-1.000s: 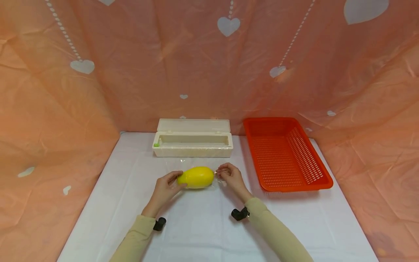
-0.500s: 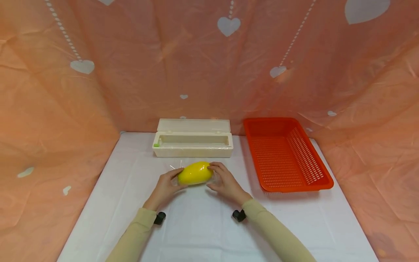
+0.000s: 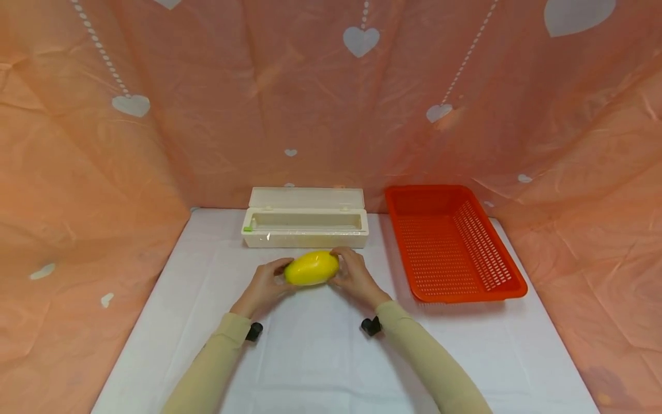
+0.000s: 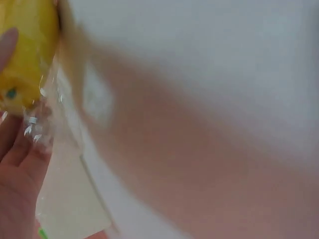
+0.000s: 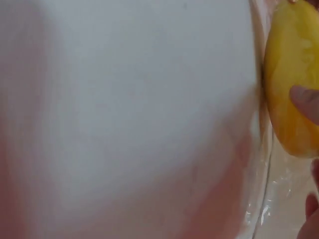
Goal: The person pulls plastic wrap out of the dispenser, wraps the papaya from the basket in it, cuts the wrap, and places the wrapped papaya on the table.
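A glossy yellow fruit (image 3: 311, 268) slants in clear film (image 4: 39, 125).

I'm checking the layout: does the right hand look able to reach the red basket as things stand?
Likely yes: nothing stands between the right hand and the red basket, though that hand holds the yellow fruit.

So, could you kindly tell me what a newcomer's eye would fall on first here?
Probably the bright yellow fruit-shaped object at the centre of the head view, held between the left hand and right hand, with shiny clear film about it. Next might come the orange-red basket on the right of the table, then the open-lidded cream box just beyond the hands.
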`<state>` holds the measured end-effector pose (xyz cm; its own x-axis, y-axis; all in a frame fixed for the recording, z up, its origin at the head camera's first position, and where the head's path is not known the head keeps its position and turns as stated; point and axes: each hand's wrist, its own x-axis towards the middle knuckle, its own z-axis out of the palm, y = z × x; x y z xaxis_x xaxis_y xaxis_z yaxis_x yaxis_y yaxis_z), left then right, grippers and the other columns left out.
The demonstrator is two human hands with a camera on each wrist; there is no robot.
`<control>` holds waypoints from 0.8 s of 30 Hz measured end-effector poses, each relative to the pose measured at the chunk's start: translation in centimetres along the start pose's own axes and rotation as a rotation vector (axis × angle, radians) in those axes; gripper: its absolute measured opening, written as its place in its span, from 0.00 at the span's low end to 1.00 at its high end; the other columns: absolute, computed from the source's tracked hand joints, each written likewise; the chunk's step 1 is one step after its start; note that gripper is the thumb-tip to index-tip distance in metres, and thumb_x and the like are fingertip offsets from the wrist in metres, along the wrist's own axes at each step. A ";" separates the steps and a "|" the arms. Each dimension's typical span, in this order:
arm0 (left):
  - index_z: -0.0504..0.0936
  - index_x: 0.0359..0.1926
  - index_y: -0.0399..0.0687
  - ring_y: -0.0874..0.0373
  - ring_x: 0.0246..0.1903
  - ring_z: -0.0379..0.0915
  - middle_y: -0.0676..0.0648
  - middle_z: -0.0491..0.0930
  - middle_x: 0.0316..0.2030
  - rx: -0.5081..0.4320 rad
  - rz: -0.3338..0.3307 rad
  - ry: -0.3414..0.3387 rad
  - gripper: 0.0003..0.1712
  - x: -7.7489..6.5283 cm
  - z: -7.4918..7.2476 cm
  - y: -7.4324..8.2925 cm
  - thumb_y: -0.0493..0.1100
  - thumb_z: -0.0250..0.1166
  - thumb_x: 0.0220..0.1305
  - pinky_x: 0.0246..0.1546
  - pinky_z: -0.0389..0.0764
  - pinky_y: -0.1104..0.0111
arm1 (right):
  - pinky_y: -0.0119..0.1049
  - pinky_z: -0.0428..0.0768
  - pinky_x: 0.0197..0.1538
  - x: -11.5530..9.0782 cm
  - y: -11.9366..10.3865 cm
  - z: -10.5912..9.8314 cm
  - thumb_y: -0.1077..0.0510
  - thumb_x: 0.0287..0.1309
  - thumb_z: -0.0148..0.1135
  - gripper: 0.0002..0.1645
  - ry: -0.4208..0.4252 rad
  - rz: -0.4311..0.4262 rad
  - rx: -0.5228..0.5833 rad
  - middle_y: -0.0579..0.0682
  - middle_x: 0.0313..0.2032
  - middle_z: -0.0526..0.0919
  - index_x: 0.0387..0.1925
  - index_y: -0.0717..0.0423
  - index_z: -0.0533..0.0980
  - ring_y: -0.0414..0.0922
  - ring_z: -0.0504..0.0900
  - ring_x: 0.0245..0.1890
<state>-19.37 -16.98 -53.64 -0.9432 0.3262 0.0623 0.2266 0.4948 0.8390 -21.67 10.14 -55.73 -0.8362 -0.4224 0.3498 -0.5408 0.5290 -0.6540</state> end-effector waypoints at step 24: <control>0.75 0.59 0.36 0.47 0.48 0.73 0.39 0.75 0.53 -0.033 0.017 -0.062 0.26 3.7 -2.7 -1.9 0.41 0.67 0.62 0.51 0.76 0.57 | 0.42 0.68 0.62 2.4 0.9 -0.2 0.47 0.44 0.77 0.47 -0.034 0.116 0.101 0.47 0.58 0.68 0.65 0.48 0.65 0.44 0.69 0.58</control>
<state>-23.93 -18.86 -53.56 -0.9221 0.3845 0.0438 0.2333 0.4620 0.8557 -24.16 9.76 -55.40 -0.8882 -0.3882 0.2457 -0.4269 0.4995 -0.7539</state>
